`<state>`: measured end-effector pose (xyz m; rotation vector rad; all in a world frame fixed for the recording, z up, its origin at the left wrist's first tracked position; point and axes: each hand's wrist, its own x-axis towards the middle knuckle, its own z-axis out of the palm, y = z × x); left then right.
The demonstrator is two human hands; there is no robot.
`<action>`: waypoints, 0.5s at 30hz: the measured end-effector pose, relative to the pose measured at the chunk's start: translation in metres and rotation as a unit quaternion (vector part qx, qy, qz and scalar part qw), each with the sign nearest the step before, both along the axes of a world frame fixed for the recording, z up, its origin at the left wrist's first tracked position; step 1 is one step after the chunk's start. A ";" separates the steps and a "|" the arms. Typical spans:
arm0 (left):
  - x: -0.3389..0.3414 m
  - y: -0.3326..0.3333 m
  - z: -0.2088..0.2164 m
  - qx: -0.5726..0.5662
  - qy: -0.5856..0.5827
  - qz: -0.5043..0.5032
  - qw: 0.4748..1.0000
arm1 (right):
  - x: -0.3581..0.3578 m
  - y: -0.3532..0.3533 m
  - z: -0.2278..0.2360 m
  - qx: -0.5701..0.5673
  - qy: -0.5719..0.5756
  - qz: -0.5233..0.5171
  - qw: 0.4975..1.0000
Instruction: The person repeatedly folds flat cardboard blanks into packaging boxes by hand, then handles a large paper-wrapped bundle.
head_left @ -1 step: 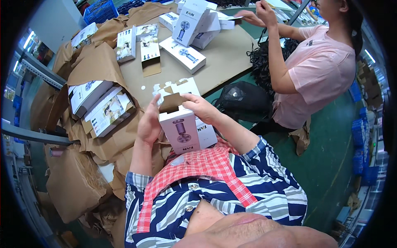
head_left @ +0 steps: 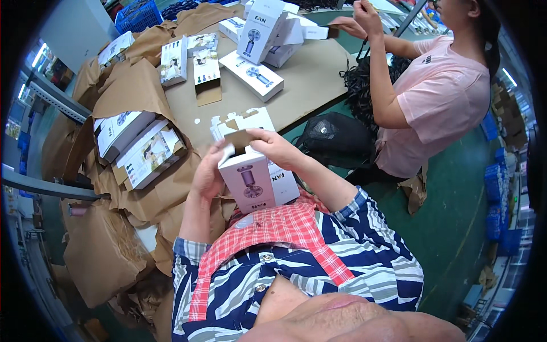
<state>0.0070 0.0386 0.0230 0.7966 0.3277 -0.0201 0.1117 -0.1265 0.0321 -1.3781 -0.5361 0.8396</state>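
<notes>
In front of my chest is a white fan box (head_left: 246,181), a purple handheld fan printed on its face. Its top is open and the brown inside of a flap (head_left: 238,138) shows. My right hand (head_left: 274,149) grips the top rim on the right, thumb and fingers at the edge. My left hand (head_left: 208,171) closes on the left side, its fingertips at a small white side flap (head_left: 227,152) that is blurred. Another white carton (head_left: 257,118) with notched flaps lies just behind. A white box (head_left: 283,183) shows beside the held one, partly covered by it.
Several fan boxes (head_left: 252,76) are piled on the brown-covered table (head_left: 310,77). More boxes (head_left: 149,157) sit in torn brown paper (head_left: 134,94) at the left. Across the table corner stands a co-worker in a pink shirt (head_left: 441,85), near a black bag (head_left: 330,137).
My left fingers have come down and inward at the box's left edge, and the small side flap there has tilted. My right hand has shifted slightly left along the rim.
</notes>
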 end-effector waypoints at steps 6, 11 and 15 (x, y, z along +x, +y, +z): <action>-0.003 0.002 -0.005 0.031 -0.116 0.006 0.993 | 0.007 -0.005 0.015 0.002 -0.136 0.159 0.978; -0.006 0.004 0.000 0.159 -0.054 -0.072 0.983 | 0.026 0.005 0.040 -0.214 -0.347 0.260 0.876; -0.002 0.004 0.005 0.226 -0.034 -0.085 0.970 | 0.026 0.014 0.048 -0.270 -0.384 0.246 0.848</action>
